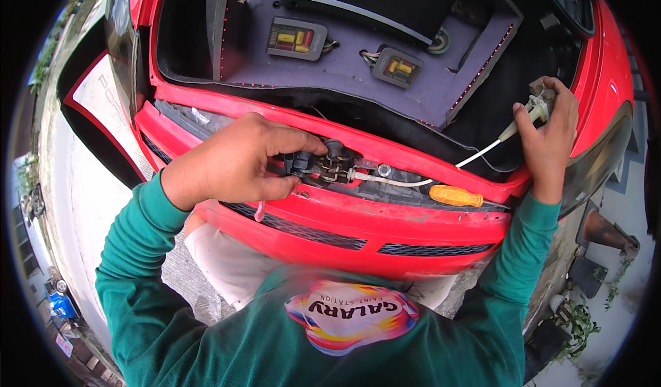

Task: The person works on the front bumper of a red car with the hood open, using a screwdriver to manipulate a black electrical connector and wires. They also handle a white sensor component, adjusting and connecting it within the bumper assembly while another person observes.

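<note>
My left hand (258, 160) is closed, thumb and fingers pinching the sides of a black latch mechanism (329, 166) on the rear sill of a red car. From the latch a white cable (392, 180) runs right and rises over the red trunk edge. At its other end my right hand (552, 129) grips a pale plastic cable end fitting (537, 108), raised at the trunk's right corner. A screwdriver with an orange-yellow handle (456, 195) lies on the sill between the hands, its shaft pointing right.
The open trunk holds a grey-purple panel (330, 67) with a black amplifier (372, 1) and two small boxes (296, 39) with yellow and red parts. Mesh grilles (434, 249) line the red bumper (330, 211) near my legs. Potted plants (578, 325) stand at right.
</note>
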The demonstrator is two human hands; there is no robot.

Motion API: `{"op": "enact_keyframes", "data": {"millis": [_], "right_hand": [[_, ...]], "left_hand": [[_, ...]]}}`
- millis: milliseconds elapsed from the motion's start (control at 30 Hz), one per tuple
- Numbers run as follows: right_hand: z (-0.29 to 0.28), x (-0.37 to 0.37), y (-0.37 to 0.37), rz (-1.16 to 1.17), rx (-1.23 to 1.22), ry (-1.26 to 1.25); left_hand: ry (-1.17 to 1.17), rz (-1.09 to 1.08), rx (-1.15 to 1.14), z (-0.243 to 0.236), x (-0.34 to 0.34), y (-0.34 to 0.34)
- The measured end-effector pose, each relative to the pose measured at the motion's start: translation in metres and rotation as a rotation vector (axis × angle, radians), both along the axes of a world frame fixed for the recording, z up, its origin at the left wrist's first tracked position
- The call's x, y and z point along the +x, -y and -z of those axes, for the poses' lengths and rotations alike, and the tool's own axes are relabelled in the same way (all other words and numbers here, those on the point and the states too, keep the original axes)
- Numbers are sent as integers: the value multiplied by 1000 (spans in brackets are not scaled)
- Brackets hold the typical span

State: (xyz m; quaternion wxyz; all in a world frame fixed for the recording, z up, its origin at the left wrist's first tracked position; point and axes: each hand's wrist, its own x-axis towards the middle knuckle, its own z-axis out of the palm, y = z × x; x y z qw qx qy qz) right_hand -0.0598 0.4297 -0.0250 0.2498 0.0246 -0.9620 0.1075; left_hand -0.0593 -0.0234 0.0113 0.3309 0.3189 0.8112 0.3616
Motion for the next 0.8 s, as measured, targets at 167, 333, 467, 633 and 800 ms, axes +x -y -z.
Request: {"op": "enact_keyframes", "data": {"millis": [167,333,467,633,800], "right_hand": [[-1,-1,1,-2,-10,3],[-4,0,4,-12,-25,5],[-5,2,5,-18,-39,23],[-7,0,7,-32,-32,23],[-8,3,9,-75,-56,12]], "left_hand": [[-22,-1,33,4,1,2],[20,-1,-14,-3,0,1],[69,-7,-37,-5,-1,0],[60,-14,-27,-3,0,3],[60,-8,0,2,-1,6]]}}
